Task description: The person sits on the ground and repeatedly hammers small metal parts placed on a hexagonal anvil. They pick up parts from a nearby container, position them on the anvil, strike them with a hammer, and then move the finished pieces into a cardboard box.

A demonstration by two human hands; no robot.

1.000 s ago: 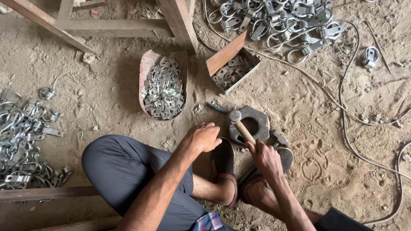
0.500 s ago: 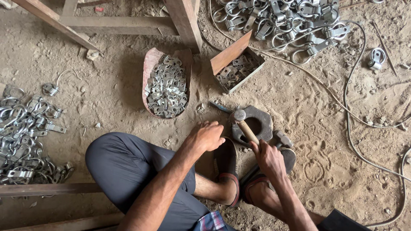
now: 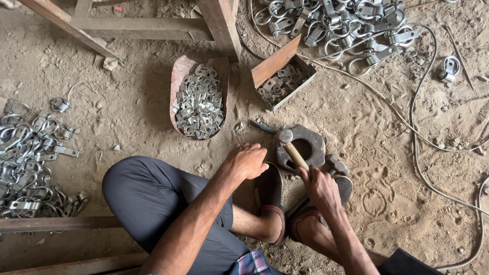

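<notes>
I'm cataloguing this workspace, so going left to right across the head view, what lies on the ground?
Pile of metal clamps → curved tray of small metal pieces → left hand → hammer in the right hand → lone clamp.

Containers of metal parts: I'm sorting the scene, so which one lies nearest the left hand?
The rounded scoop-shaped tray heaped with flat brackets, just above the left hand. The rectangular box sits farther right.

A wooden-handled steel hammer (image 3: 291, 148) slants with its head resting over a dark hexagonal iron block (image 3: 304, 146) on the sandy ground.
</notes>
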